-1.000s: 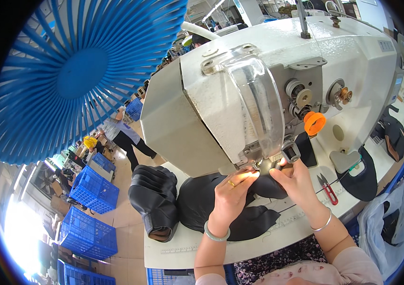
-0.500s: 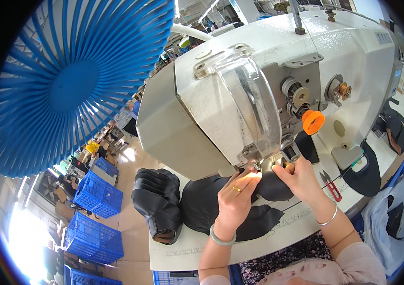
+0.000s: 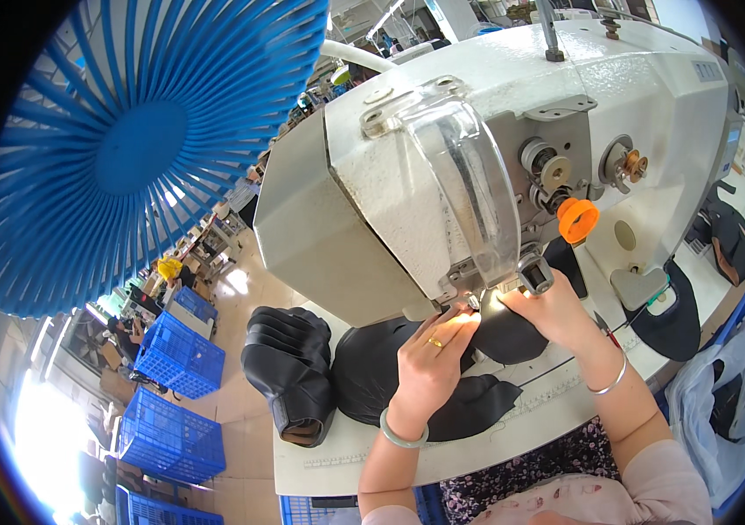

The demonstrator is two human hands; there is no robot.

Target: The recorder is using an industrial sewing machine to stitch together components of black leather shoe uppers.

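A white sewing machine (image 3: 390, 192) fills the middle, its lit needle area (image 3: 477, 304) low at the front. Just left of the needle is my left hand (image 3: 429, 359), a gold ring on it, its closed fingers pressed on black leather-like material. To the right of the needle, my right hand (image 3: 552, 311) pinches the edge of a rounded black leather piece (image 3: 510, 339); its fingertips are partly hidden by the machine. Larger black leather pieces (image 3: 372, 372) lie beneath and left of my left hand. The exact seam under the needle is hidden.
Stacked black leather parts (image 3: 286, 367) stand at the table's left edge. Red-handled thread snips (image 3: 607, 329) lie partly behind my right wrist. A black curved piece (image 3: 670, 319) rests farther right. A blue fan (image 3: 140, 149) looms upper left; blue crates (image 3: 175, 354) stand on the floor.
My right hand has shifted slightly up and its thumb lies closer to the needle. My left hand has moved a little left and down. The snips are now more covered by my right arm.
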